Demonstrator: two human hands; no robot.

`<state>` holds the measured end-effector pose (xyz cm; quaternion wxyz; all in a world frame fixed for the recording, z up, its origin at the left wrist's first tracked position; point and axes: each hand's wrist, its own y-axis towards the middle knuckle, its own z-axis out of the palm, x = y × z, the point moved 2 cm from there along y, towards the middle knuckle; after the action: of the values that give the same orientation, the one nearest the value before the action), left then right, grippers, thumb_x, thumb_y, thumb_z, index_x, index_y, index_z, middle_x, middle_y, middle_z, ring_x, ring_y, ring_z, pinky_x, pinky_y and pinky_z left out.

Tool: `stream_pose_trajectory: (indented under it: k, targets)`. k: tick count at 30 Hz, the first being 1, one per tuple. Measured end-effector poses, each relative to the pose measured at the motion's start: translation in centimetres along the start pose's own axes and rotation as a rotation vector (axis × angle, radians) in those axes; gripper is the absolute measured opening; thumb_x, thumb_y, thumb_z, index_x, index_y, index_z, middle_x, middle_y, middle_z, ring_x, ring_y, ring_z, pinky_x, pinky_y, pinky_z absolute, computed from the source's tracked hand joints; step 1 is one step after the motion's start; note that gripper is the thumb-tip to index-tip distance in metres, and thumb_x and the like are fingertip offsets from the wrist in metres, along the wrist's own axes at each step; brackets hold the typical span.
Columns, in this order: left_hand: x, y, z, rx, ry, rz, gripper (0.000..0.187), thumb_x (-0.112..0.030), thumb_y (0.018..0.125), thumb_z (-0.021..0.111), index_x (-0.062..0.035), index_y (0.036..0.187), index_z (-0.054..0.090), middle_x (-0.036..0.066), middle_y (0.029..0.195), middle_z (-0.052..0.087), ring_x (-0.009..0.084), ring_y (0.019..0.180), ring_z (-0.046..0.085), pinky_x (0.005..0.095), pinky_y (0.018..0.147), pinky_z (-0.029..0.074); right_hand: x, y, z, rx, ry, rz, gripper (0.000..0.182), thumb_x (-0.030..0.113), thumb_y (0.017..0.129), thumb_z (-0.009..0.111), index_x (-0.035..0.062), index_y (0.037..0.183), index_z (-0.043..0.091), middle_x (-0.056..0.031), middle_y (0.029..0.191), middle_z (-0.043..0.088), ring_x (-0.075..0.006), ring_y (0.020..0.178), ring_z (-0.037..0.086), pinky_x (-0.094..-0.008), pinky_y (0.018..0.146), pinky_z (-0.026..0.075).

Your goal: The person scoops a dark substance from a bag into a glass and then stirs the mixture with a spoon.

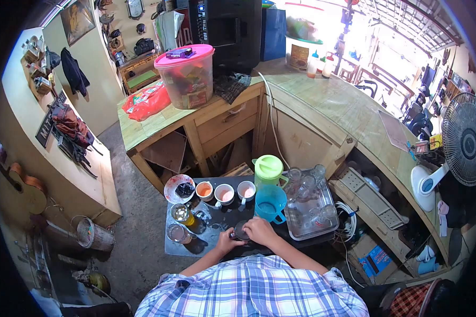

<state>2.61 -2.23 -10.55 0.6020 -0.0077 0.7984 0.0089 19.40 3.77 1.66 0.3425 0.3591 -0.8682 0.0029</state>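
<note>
My left hand [229, 242] is closed on the side of a clear glass [241, 231] near the front edge of the low dark table. Over the same glass lies my right hand [259, 230], its fingers bent at the rim; what they hold is hidden. Beyond my hands stand a blue pitcher [270, 201] and a green lidded pitcher [268, 170]. Three white cups [224, 195] with orange or pinkish contents line the back. To the left are a glass of yellow liquid [182, 213], another glass [179, 233] and a bowl [179, 189] with a dark bag.
A metal tray [312, 227] holding several clear glasses is at the right of the table. Behind stands a wooden counter [312, 100] with a pink-lidded tub [188, 76]. A white fan [426, 182] is at the right, and a bucket [95, 235] sits on the floor at left.
</note>
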Motion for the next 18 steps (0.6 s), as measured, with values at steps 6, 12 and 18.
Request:
stream_pose_trajectory:
  k: [6, 12, 18]
  targets:
    - [-0.8, 0.2, -0.3, -0.008, 0.085, 0.039, 0.049, -0.027, 0.057, 0.092, 0.0001, 0.086, 0.062, 0.01, 0.079, 0.069, 0.0125, 0.071, 0.063, 0.0323, 0.067, 0.052, 0.0, 0.3, 0.0, 0.045, -0.042, 0.054, 0.012, 0.014, 0.075, 0.065, 0.0056, 0.076, 0.073, -0.0102, 0.08, 0.068, -0.0303, 0.08, 0.062, -0.0426, 0.072, 0.05]
    - [-1.7, 1.2, -0.6, 0.025, 0.078, 0.043, 0.05, -0.024, 0.056, 0.092, -0.0004, 0.089, 0.062, 0.01, 0.08, 0.069, 0.0119, 0.074, 0.063, 0.0319, 0.068, 0.051, -0.2, 0.3, -0.5, 0.011, -0.115, 0.067, 0.011, 0.013, 0.076, 0.064, 0.0066, 0.077, 0.073, -0.0105, 0.08, 0.068, -0.0304, 0.08, 0.062, -0.0409, 0.072, 0.051]
    - [-0.5, 1.9, -0.4, 0.025, 0.082, 0.06, 0.051, -0.024, 0.057, 0.092, 0.0, 0.089, 0.062, 0.011, 0.078, 0.068, 0.0115, 0.072, 0.062, 0.0322, 0.067, 0.052, 0.0, 0.2, -0.6, 0.032, -0.099, 0.157, 0.011, 0.013, 0.077, 0.064, 0.0069, 0.078, 0.073, -0.0106, 0.079, 0.068, -0.0308, 0.081, 0.063, -0.041, 0.073, 0.051]
